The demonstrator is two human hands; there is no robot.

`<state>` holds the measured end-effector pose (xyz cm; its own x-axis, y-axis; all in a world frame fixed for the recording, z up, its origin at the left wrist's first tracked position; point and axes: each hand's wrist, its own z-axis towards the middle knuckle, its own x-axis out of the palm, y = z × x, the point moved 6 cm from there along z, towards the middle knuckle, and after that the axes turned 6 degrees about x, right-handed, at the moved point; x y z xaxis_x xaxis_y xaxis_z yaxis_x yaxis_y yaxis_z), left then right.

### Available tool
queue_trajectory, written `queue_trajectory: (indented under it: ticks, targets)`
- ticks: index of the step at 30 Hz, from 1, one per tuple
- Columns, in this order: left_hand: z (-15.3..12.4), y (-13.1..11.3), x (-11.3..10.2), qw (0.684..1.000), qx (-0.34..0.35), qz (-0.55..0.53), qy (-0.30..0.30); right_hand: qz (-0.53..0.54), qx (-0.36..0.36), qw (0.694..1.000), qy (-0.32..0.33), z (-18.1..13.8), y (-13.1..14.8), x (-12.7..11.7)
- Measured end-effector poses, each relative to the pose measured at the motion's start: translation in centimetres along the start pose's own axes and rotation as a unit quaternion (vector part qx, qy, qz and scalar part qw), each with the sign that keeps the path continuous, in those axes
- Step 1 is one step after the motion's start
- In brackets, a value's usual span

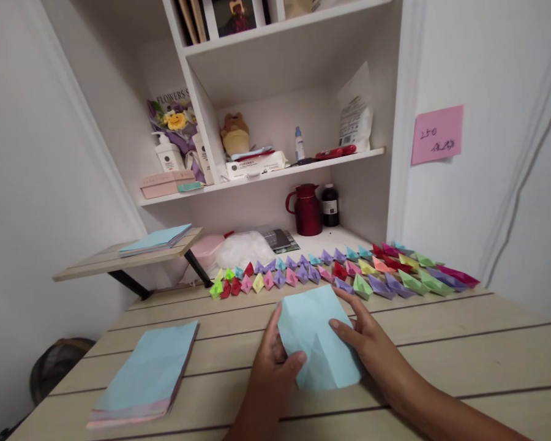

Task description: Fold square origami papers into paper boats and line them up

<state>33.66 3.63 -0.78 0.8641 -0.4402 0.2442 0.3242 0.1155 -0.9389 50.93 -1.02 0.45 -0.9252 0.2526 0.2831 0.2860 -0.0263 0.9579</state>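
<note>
A light blue paper sheet [314,334], partly folded, lies on the wooden table [463,343] in front of me. My left hand [273,355] rests at its left edge, thumb pressed onto the lower part of the sheet and fingers along the side. My right hand [365,337] lies on the sheet's right edge with fingers stretched out flat, pressing it down. Behind the sheet run two rows of small folded paper boats [344,272] in several colours.
A stack of coloured paper [149,373], light blue on top, lies at the left front. A small raised shelf [119,257] holds more sheets. A red jug [307,209], a dark bottle [329,206], a plastic bag [245,248] and wall shelves stand behind. A pink note [437,134] sticks on the wall.
</note>
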Motion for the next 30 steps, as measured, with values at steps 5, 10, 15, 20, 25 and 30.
queue_trajectory:
  ticks: [5, 10, 15, 20, 25, 30]
  targets:
    - [0.2, 0.4, -2.8, 0.989, -0.031, 0.132, -0.057, -0.005, 0.002, 0.997, 0.076, -1.1, 0.5, 1.6]
    - [0.0, -0.7, -3.6, 0.988, -0.004, 0.130, -0.081, -0.090, -0.069, 0.988, 0.105, -0.4, 0.7, 1.0]
    - [-0.4, -1.0, -2.7, 0.988, -0.004, 0.141, -0.059, -0.251, -0.095, 0.957, 0.107, -0.5, 0.8, 0.8]
    - [-0.7, -2.9, -2.2, 0.969, 0.040, 0.234, -0.067, -0.343, -0.148, 0.924, 0.080, -1.2, 1.7, 1.3]
    - [-0.9, -4.8, -1.3, 0.928, 0.130, 0.345, -0.055, -0.396, -0.216, 0.890, 0.056, -1.0, 2.1, 1.0]
    - [-1.0, -5.2, -2.0, 0.902, 0.197, 0.364, -0.122, -0.403, -0.259, 0.877, 0.026, -1.4, 2.9, 0.8]
